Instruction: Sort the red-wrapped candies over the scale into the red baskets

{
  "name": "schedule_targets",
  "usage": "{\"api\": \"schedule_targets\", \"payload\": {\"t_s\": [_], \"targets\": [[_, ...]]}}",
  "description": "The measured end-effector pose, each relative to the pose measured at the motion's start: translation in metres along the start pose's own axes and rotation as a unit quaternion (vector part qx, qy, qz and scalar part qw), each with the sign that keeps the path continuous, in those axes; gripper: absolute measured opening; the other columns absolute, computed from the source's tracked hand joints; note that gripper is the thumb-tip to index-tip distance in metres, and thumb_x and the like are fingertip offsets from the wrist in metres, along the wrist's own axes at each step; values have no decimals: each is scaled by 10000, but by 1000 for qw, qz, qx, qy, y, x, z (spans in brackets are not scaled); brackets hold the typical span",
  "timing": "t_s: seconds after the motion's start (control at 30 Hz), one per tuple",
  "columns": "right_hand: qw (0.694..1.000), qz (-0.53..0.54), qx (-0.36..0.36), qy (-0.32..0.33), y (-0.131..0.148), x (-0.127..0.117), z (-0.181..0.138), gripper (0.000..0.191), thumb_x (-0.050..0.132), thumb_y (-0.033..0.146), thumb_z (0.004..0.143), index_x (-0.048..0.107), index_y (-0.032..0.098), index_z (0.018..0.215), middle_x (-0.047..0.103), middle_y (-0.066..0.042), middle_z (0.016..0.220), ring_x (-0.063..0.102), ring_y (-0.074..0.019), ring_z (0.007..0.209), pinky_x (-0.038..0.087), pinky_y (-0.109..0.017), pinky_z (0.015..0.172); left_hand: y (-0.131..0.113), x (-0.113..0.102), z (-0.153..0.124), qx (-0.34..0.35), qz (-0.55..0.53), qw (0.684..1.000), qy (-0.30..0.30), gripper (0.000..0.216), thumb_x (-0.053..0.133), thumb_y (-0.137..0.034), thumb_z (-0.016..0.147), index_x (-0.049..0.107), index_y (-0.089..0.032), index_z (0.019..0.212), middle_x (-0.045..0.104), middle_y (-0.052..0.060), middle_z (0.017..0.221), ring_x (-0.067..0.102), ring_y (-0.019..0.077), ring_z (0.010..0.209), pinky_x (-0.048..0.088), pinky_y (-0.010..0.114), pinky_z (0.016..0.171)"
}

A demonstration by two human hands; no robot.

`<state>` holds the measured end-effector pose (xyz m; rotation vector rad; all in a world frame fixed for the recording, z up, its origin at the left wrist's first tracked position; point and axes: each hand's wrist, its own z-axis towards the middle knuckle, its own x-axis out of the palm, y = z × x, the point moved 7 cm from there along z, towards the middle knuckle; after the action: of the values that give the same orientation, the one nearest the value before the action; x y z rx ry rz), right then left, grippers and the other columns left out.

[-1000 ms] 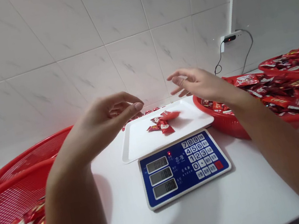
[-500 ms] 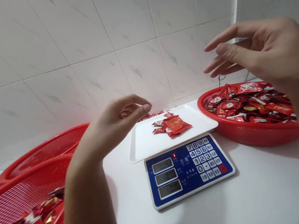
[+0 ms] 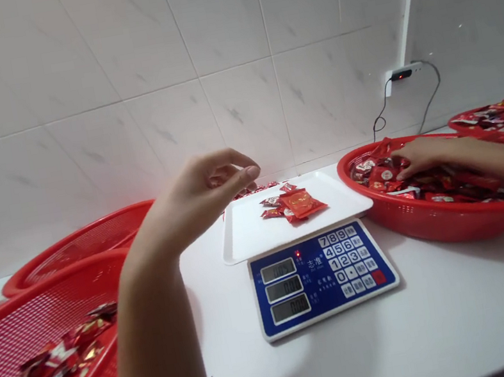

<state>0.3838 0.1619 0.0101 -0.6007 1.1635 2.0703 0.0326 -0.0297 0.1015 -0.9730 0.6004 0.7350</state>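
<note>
Head view is showing the right hand (image 3: 422, 155) lying on candy packets (image 3: 434, 184) in the red basket (image 3: 434, 226) at two o'clock of the scale (image 3: 320, 274), its grip unclear, the left hand (image 3: 210, 186) hovering loosely curled at eleven.

Only 1 view is given: a camera worn on the person's head, looking forward and down across a white counter (image 3: 451, 322) toward a tiled wall (image 3: 115, 76). It sits close, so the left hand (image 3: 206, 190) and its forearm fill the near foreground. The digital scale (image 3: 320, 274) lies near centre. The frame edges cut off the left red basket (image 3: 33, 305) and the right red basket (image 3: 434, 224).
</note>
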Motion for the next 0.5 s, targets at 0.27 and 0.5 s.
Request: {"api": "schedule_targets", "payload": {"t_s": [0.27, 0.5], "targets": [[981, -85, -3, 172, 17, 5, 3, 413, 719, -33, 616, 485, 240, 413, 446, 55, 394, 363, -75, 370, 282, -266, 469, 2, 0, 3, 8, 7, 1000, 13, 308, 614, -546, 810, 724, -272, 898, 753, 21, 866, 697, 199, 833, 510, 243, 665], [982, 29, 27, 187, 72, -21, 0, 130, 737, 305, 706, 724, 176, 718, 687, -39, 607, 592, -164, 472, 419, -270, 446, 7, 3, 3, -5, 7, 1000, 29, 303, 598, -556, 824, 715, -293, 920, 759, 11, 906, 700, 197, 857, 501, 246, 666]]}}
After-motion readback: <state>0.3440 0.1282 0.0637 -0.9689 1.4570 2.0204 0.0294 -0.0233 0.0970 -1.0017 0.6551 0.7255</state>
